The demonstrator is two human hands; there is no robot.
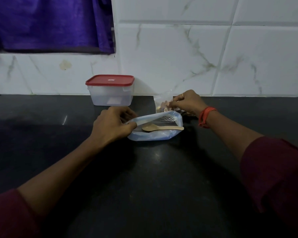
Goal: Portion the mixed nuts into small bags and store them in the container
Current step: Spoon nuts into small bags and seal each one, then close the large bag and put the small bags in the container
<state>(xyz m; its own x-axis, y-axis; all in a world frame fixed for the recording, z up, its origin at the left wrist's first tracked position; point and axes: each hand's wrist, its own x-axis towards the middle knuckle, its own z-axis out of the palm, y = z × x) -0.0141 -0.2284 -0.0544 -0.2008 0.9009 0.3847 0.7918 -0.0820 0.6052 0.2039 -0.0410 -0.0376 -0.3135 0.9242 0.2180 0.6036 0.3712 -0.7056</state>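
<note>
Both hands are busy at the far middle of the dark table (144, 177). The left hand (113, 125) is closed in a pinch on the near-left edge of a pale blue, translucent small bag (155, 135) that lies flat on the table, thumb and fingers gripping its rim. A light wooden spoon (159, 127) rests across that bag, bowl toward the left hand and handle pointing right, its tip reaching the bag's right edge. Whether the spoon lies on top of the plastic or inside it cannot be told.

The right hand (187, 102) is curled, fingertips pinched on the upper part of a clear bag of mixed nuts (163, 103) that stands just behind the blue bag, close to the wall. Pale and brownish nuts show through the plastic beneath the fingers. A ring sits on one finger of this hand and an orange-red thread band (205, 115) circles the wrist. Both forearms come out of dark maroon sleeves (273, 169).

To the left of the nuts, against the wall, stands the container (111, 97), a translucent plastic box with its red lid (110, 80) on; it looks empty. It is apart from both hands. White marbled tiles (205, 48) cover the wall, and a purple cloth (50, 23) hangs at the upper left.
</note>
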